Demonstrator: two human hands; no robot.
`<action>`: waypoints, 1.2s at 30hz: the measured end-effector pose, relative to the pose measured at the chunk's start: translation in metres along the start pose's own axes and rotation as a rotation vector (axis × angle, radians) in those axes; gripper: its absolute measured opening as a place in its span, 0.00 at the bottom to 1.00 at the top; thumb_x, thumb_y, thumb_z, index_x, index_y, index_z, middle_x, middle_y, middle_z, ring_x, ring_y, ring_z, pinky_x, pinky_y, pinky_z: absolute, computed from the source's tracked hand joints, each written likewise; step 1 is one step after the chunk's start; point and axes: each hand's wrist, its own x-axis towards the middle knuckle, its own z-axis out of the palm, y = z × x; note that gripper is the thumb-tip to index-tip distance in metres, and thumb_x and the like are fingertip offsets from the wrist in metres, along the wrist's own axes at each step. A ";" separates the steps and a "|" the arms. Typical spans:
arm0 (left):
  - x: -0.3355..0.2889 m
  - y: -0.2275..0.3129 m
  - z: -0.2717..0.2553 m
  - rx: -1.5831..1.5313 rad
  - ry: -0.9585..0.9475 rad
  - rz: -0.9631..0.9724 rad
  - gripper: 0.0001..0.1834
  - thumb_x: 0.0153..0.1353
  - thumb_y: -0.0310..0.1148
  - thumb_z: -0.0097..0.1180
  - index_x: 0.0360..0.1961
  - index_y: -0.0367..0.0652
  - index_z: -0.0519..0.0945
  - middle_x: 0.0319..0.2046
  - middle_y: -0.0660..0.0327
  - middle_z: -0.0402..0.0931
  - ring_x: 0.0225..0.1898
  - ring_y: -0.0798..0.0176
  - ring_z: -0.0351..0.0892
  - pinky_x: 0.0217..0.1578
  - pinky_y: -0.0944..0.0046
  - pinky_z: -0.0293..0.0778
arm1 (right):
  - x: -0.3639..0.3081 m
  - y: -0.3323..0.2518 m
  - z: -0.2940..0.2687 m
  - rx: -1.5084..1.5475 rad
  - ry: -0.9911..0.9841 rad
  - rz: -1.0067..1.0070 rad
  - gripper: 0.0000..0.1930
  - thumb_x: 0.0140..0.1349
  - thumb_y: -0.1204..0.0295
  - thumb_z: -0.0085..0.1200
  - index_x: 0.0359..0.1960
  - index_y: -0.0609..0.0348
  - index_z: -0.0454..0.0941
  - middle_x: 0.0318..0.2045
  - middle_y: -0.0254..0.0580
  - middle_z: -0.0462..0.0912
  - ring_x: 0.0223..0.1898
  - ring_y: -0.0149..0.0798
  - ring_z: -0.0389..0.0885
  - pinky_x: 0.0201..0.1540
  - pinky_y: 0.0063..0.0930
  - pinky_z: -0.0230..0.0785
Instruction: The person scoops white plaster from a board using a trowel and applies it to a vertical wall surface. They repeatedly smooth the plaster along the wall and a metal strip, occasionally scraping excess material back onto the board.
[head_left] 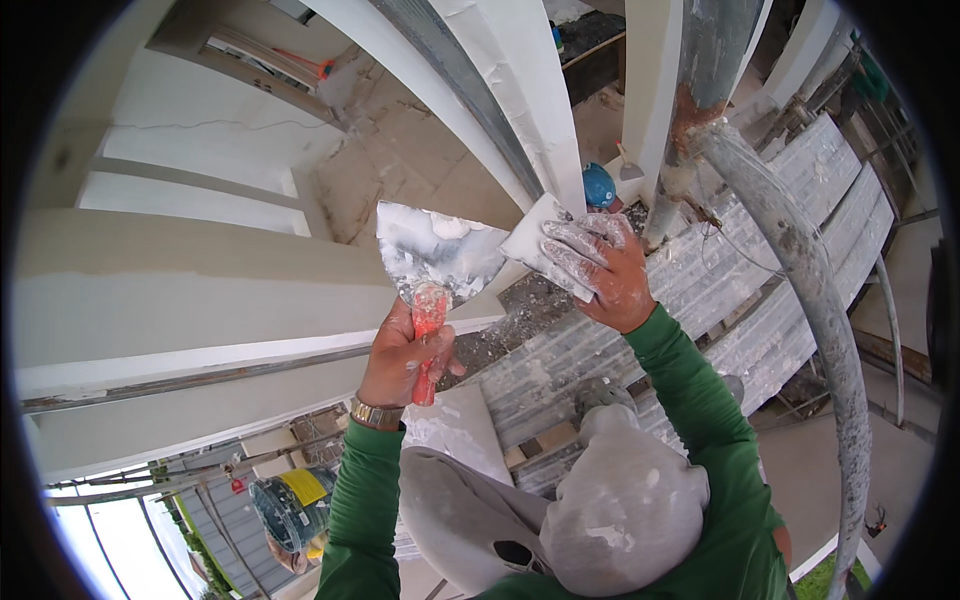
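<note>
My left hand (392,365) is closed round the red handle of a wide putty knife (430,312), whose broad metal blade points away from me and carries smears of white paste. To its right, my right hand (612,270) grips a flat, white, squarish spreader (530,235) with the fingers spread across its face. The spreader's left edge meets or overlaps the right corner of the blade; I cannot tell whether they touch. White paste coats the fingers of my right hand. Just beyond both tools rises a pale upright (530,110) with a grey strip along it.
Paste-spattered scaffold planks (780,215) run under me to the right, beside a curved-looking grey pole (815,290). A blue helmet (598,185) shows beyond my right hand, near another putty knife (629,165). A dark bucket (288,510) is at lower left. A pale ledge (200,290) lies left.
</note>
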 end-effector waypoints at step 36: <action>-0.029 -0.103 -0.002 0.325 0.073 -0.297 0.24 0.55 0.19 0.57 0.51 0.35 0.62 0.25 0.63 0.69 0.16 0.72 0.69 0.26 0.61 0.82 | 0.133 0.141 0.066 0.175 0.550 0.474 0.16 0.46 0.73 0.57 0.39 0.64 0.81 0.36 0.55 0.82 0.36 0.55 0.80 0.41 0.38 0.73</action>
